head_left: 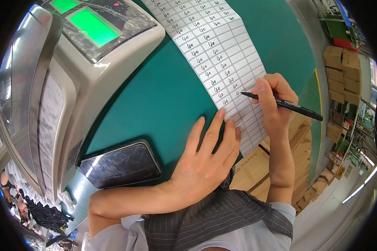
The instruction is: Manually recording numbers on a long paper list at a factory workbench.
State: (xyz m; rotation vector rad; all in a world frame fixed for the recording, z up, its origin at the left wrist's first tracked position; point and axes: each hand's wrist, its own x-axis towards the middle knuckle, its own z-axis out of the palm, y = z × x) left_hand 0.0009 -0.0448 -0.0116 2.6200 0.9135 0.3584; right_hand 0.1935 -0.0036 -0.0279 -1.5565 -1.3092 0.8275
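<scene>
Here, one green table carries one beige machine with lit green screens at far left, one long white label sheet and one dark phone. Stacked cardboard boxes stand well apart at far right. The sheet's long axis runs from the top of the view down toward the person, ending under both hands. The left hand lies flat and open, its fingertips pressing the sheet's near left edge. The right hand is closed around one black pen, whose tip points left onto the labels just beyond those fingertips; its barrel trails off right. The right hand is nearer the blank labels.
</scene>
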